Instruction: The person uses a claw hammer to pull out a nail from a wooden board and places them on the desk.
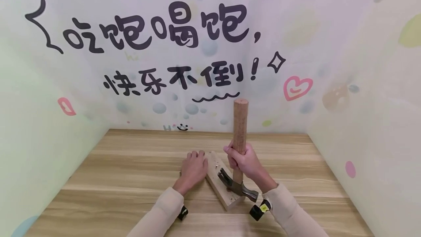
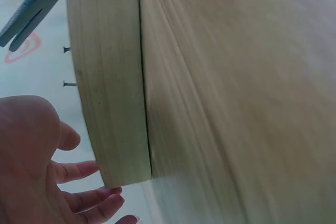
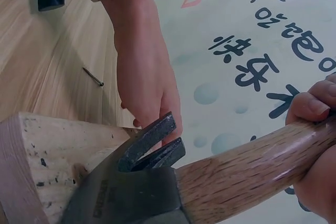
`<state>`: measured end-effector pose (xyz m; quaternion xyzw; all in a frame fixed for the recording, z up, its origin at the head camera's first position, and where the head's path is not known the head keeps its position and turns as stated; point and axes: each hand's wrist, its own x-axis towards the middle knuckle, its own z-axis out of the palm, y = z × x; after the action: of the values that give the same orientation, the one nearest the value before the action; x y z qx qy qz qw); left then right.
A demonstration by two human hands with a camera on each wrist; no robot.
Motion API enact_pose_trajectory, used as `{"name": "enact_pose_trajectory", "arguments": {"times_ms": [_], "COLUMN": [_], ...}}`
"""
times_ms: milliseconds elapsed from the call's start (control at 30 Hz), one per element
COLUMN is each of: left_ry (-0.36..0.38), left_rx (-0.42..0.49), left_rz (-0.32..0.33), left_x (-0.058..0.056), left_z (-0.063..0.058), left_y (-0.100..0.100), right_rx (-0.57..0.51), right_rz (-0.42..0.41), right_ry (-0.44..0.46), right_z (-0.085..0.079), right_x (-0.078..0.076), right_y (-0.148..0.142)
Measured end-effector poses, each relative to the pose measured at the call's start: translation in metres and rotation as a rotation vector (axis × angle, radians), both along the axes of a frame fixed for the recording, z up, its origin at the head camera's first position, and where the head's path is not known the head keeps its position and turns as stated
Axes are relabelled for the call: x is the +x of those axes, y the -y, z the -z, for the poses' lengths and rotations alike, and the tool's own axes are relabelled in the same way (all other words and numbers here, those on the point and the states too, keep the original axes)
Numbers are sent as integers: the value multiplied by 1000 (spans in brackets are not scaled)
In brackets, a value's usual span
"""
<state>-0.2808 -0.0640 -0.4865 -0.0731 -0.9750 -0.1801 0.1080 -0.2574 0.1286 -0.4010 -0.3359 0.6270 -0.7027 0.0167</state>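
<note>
A wooden block lies at a slant on the table. In the left wrist view, two nails stick out of its face. My right hand grips the wooden handle of a claw hammer, fingers curled round it. The handle points up and the metal head hangs low over the block's near end; whether they touch I cannot tell. My left hand is at the block's far left end. Its loosely bent fingers are by that end, with the thumb apart from the block.
A loose nail lies on the table beyond the block in the right wrist view. The wood-grain table is bounded by a printed back wall and side walls. Black camera mounts are worn at both wrists.
</note>
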Motion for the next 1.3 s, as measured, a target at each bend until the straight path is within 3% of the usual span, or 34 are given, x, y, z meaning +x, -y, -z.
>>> {"name": "enact_pose_trajectory", "arguments": {"times_ms": [267,433,567,733,900,1300], "left_ry": [56,146,176,184,189,139], "left_rx": [-22,-47,-77,-82,-92,-62], "left_rz": [-28,-47,-48,-56,-65,-65], "left_x": [-9,-11,-12,-13,-14,-15], "left_z": [6,8,6,3,6,11], "left_y": [-4,-4,-5,-5,-7,-15], "right_rx": [108,200,268,312,388,565], "right_rz": [60,113,136,112,94,227], "right_ry": [13,69,141,260,272,296], "right_z": [-2,-5,-7,-7,-5,-3], "right_x": [-5,-12,-18,-28,-35,-48], "right_y": [9,12,15,25,37,57]}}
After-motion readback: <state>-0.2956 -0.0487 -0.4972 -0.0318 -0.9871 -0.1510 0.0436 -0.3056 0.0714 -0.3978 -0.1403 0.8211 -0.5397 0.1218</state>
